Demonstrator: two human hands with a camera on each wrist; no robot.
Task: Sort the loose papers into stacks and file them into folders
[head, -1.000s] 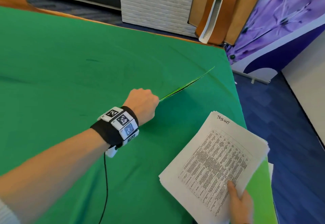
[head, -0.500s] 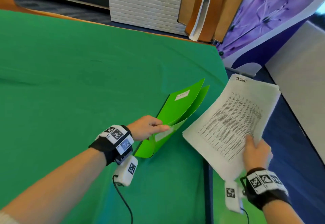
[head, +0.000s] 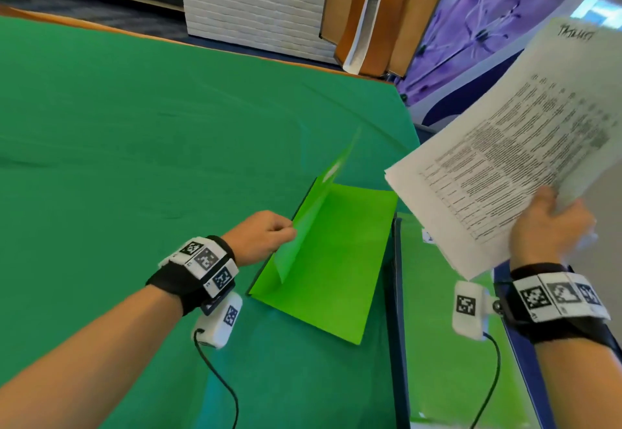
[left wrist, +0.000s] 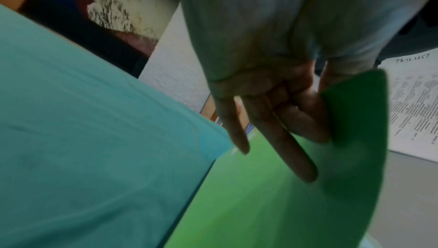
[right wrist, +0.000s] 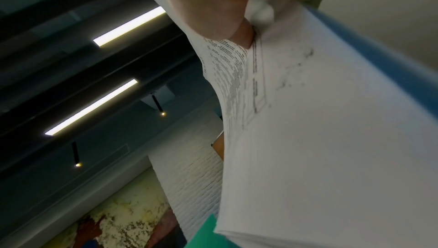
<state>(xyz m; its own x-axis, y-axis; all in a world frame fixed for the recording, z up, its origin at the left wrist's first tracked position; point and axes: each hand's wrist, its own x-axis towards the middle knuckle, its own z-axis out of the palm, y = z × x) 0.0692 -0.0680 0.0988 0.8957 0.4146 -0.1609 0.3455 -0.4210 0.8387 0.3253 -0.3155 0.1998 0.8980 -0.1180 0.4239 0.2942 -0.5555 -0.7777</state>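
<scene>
Now the left hand [head: 261, 235] pinches the green folder's [head: 331, 260] front cover upright on the bench [head: 134, 132], so the right hand [head: 547, 230], gripping the raised paper stack [head: 505, 159], can slide it inside.

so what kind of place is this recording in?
Likely an indoor staged recording space, not a real office: a table draped in green cloth, a white faux-brick panel beside a purple floral banner, and strip ceiling lights.

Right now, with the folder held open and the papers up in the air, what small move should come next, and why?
Probably lower the paper stack onto the folder's flat inner half. The left hand pinches the raised cover, leaving that half bare, and the right hand grips the stack just above and right of it.
</scene>
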